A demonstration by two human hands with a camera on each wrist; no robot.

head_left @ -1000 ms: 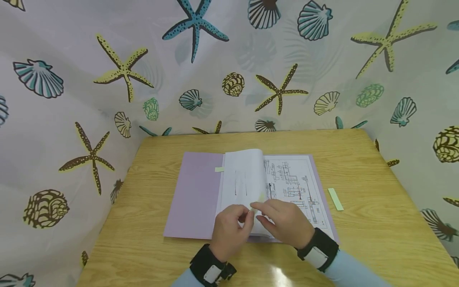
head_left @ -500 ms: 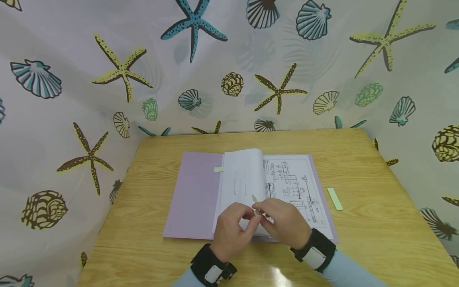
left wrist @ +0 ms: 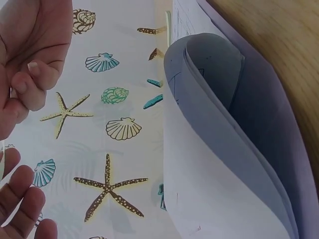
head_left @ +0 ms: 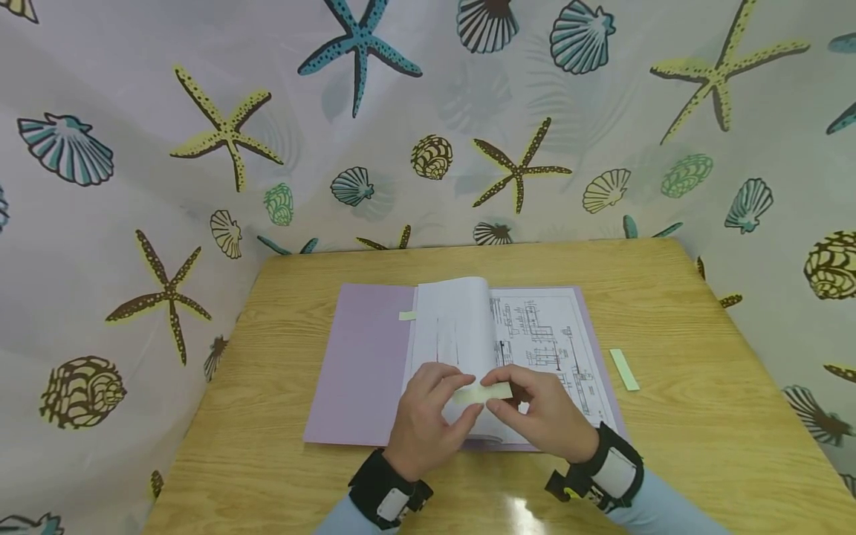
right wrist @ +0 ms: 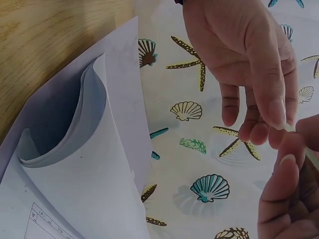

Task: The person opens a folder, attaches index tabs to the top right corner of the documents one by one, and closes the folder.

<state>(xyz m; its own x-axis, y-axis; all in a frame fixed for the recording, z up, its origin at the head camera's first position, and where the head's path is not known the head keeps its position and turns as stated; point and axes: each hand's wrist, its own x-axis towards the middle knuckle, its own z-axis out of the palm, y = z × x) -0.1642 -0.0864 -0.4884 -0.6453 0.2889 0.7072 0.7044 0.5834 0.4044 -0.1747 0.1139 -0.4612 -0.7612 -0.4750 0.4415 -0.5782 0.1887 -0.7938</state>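
Note:
Both hands hold a pale green paper strip [head_left: 466, 394] level above an open purple folder [head_left: 357, 364]. My left hand [head_left: 426, 420] has index finger and thumb at the strip's upper and lower edges, left of its middle. The index finger and thumb of my right hand [head_left: 550, 407] pinch it further right. In the right wrist view, the fingertips of both hands meet around the narrow strip [right wrist: 313, 158], which they mostly hide. Beneath the hands, a turned-over white page [head_left: 455, 305] bulges at the fold, and a sheet with line drawings [head_left: 568, 357] lies on the right side.
A similar pale green strip [head_left: 625, 369] lies on the wooden table [head_left: 675, 312] right of the folder. A small pale green tab [head_left: 406, 316] sticks out from the left edge of the pages. A cloth with shells and starfish [head_left: 394, 148] hangs behind the table.
The strip, earlier mostly hidden by the fingers, has turned and now shows its broad side lengthwise. The right wrist has rotated, and the left fingers have spread and risen slightly.

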